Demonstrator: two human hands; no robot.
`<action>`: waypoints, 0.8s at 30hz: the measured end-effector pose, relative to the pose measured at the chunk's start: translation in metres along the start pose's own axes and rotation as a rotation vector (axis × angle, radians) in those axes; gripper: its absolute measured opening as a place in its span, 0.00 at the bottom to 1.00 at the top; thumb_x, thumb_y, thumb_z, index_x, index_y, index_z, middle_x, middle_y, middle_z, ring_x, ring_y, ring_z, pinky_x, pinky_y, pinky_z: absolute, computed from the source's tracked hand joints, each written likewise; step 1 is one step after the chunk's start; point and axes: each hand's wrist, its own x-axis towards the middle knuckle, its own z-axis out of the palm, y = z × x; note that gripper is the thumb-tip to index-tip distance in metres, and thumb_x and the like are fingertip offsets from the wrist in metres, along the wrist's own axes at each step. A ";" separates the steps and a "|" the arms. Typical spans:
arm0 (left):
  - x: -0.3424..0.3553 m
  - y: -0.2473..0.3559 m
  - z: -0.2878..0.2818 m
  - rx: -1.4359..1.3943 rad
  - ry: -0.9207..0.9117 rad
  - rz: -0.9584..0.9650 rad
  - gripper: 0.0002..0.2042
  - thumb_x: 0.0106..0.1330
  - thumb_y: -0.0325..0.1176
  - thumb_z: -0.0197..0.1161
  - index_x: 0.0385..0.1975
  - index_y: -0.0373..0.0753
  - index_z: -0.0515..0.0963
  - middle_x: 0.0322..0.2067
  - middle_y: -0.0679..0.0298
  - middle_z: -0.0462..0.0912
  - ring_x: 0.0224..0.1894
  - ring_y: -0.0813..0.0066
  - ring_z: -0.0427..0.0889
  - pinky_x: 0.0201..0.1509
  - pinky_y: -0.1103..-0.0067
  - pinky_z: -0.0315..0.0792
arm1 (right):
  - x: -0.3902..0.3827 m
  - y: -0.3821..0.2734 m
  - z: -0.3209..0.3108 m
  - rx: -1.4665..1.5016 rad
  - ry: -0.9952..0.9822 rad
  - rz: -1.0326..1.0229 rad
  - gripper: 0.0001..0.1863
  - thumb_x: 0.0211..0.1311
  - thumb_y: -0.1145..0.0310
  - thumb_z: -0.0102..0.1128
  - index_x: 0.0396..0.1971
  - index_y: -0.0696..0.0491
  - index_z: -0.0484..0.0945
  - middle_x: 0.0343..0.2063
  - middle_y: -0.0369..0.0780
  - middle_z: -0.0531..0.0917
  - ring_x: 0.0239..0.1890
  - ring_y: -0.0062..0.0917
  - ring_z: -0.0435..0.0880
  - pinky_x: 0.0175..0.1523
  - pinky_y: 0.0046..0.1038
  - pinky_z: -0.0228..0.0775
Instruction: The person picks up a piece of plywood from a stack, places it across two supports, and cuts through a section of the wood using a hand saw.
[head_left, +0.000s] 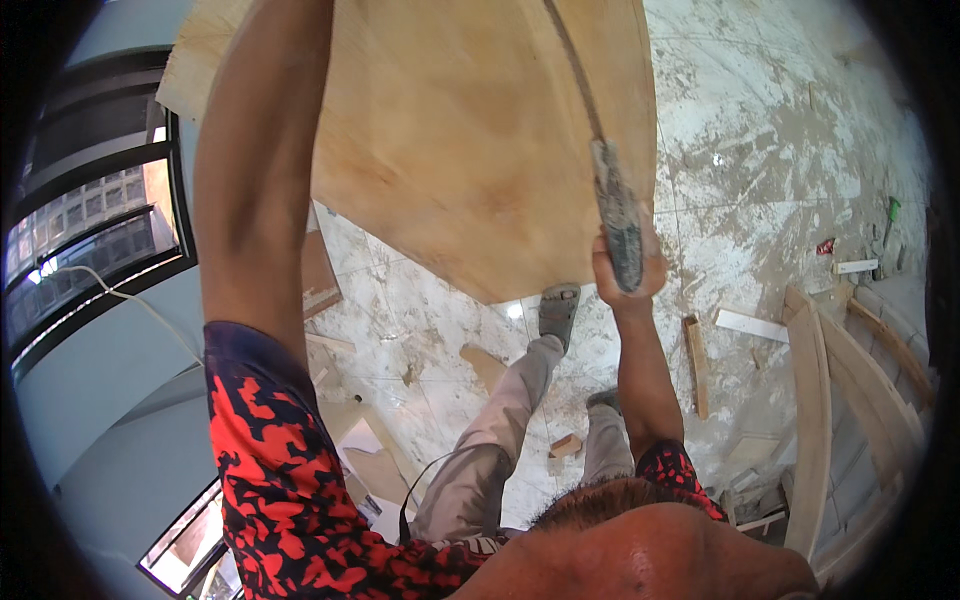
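The right hand [650, 272] is closed around the dusty dark handle of a long hand tool [622, 225]. From this handle, a narrow grey-brown strip goes upward and leaves the view at the top; it looks like a blade seen from its edge. The tool is in front of a big wooden sheet [450, 150], near its right side, but I cannot tell if they are touching.

The sheet fills the upper middle. Its surface is pale yellow-brown, with soft reddish patches, and its lower edge runs in a slant to a corner near a dark shoe [558, 318]. The left arm [255, 180] reaches up over the left part of the sheet; its hand is beyond the view, so I cannot tell how it is.

On the white-stained floor [760, 170] at right lie a short wooden piece [697, 367], a white strip [752, 325] and long curved boards [810, 430].
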 end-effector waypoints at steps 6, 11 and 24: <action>0.001 -0.009 -0.002 0.026 0.002 -0.010 0.33 0.68 0.48 0.26 0.28 0.28 0.78 0.31 0.40 0.78 0.39 0.43 0.77 0.49 0.59 0.66 | 0.006 -0.022 -0.018 -0.099 0.022 -0.094 0.30 0.35 0.81 0.60 0.47 0.68 0.69 0.30 0.49 0.81 0.20 0.32 0.80 0.27 0.27 0.73; 0.001 -0.014 -0.004 0.025 0.000 -0.023 0.31 0.68 0.46 0.27 0.27 0.28 0.78 0.30 0.40 0.78 0.38 0.43 0.77 0.48 0.59 0.67 | 0.027 -0.048 -0.033 -0.064 0.107 -0.155 0.31 0.34 0.80 0.62 0.46 0.69 0.68 0.36 0.53 0.80 0.23 0.34 0.82 0.30 0.27 0.74; -0.003 -0.016 -0.018 0.036 0.025 0.120 0.27 0.68 0.44 0.31 0.26 0.32 0.77 0.27 0.45 0.79 0.32 0.44 0.78 0.40 0.57 0.69 | 0.038 -0.044 -0.004 -0.034 -0.027 -0.035 0.34 0.35 0.81 0.60 0.51 0.61 0.68 0.34 0.51 0.80 0.29 0.37 0.82 0.33 0.28 0.74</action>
